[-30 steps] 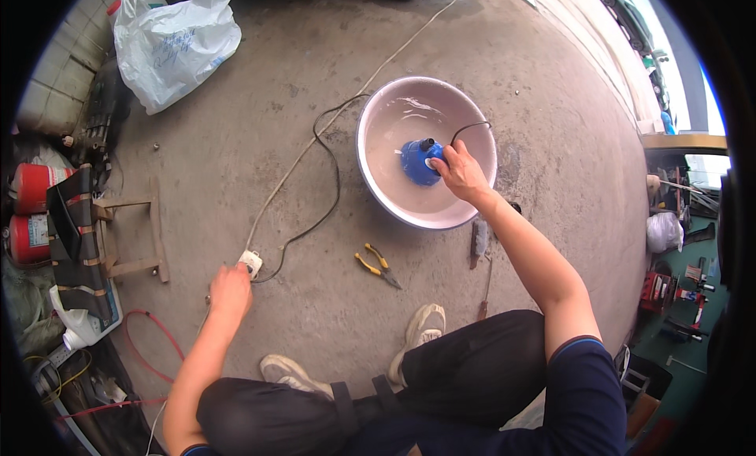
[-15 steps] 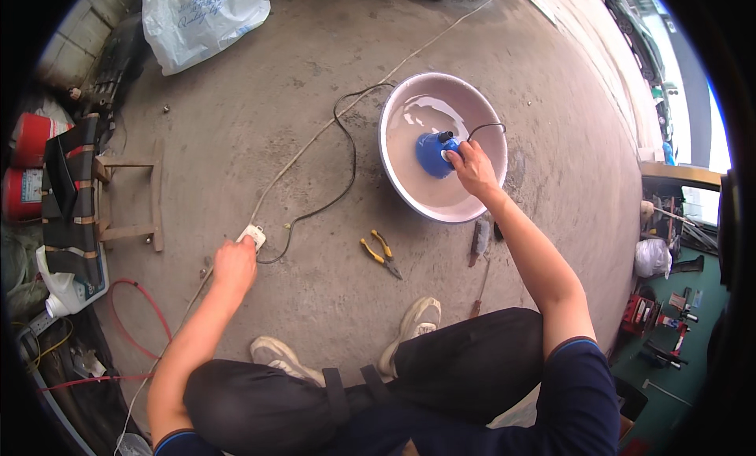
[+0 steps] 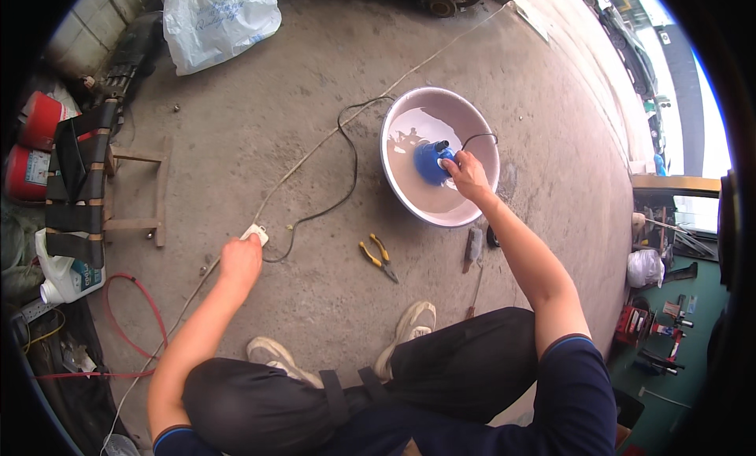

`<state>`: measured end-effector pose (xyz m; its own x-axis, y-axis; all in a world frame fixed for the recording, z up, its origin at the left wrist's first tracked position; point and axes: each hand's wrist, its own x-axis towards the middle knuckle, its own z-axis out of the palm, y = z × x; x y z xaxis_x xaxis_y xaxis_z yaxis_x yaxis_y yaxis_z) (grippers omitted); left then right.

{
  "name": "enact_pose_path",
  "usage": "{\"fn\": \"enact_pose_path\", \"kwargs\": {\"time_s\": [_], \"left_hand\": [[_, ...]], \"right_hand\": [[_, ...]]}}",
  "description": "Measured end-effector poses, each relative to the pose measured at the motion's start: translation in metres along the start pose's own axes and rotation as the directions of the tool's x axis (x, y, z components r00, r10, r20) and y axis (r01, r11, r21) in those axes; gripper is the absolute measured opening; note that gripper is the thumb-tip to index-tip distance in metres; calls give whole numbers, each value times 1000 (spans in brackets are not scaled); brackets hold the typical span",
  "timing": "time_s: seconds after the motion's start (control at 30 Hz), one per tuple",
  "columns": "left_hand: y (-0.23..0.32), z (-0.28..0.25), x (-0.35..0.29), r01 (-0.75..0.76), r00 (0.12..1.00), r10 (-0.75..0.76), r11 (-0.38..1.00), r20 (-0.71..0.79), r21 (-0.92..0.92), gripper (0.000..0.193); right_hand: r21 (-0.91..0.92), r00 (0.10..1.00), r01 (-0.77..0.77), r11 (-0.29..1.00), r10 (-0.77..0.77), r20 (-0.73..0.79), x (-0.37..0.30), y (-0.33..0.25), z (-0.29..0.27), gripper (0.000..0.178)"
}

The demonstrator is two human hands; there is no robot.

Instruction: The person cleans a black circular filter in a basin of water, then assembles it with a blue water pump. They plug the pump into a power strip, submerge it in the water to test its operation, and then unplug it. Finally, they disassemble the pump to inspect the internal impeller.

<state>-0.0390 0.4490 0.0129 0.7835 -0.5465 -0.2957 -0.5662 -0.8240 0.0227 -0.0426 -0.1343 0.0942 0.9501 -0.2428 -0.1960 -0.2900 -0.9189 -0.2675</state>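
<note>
My right hand (image 3: 466, 175) is closed on the side of a blue pump (image 3: 429, 163) with a short black outlet on top. The pump sits in cloudy water inside a round, pale basin (image 3: 401, 194). Its black cord (image 3: 352, 166) goes over the basin's rim and loops across the floor toward my left hand (image 3: 241, 261). That hand grips a white socket block (image 3: 256, 234) at the end of a pale cable (image 3: 311, 150). Between my arms, yellow-handled pliers (image 3: 379, 258) lie on the concrete.
Right of the pliers lie a dark-bladed tool (image 3: 472, 249) and a thin screwdriver (image 3: 476, 292). A wooden-framed stool (image 3: 135, 224), a white jug (image 3: 69, 276) and a red hose (image 3: 110, 310) are at the left. A white plastic bag (image 3: 220, 27) rests at the far left.
The view has shifted slightly. Both hands keep their holds, and the pump stays in the basin, while the reflections on the water have changed.
</note>
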Motion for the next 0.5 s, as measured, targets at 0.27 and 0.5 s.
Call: {"fn": "enact_pose_path", "kwargs": {"time_s": [0.27,0.5], "left_hand": [[4,-8,-1,53,997,-51,998,49,-39,10],[0,-50,0,97,926,-98,995,364,21,32]], "right_hand": [[85,998,-37,996,40,-42,-1,6,8,47],[103,998,-30,994,36,-54,-3,5,10,46]]}}
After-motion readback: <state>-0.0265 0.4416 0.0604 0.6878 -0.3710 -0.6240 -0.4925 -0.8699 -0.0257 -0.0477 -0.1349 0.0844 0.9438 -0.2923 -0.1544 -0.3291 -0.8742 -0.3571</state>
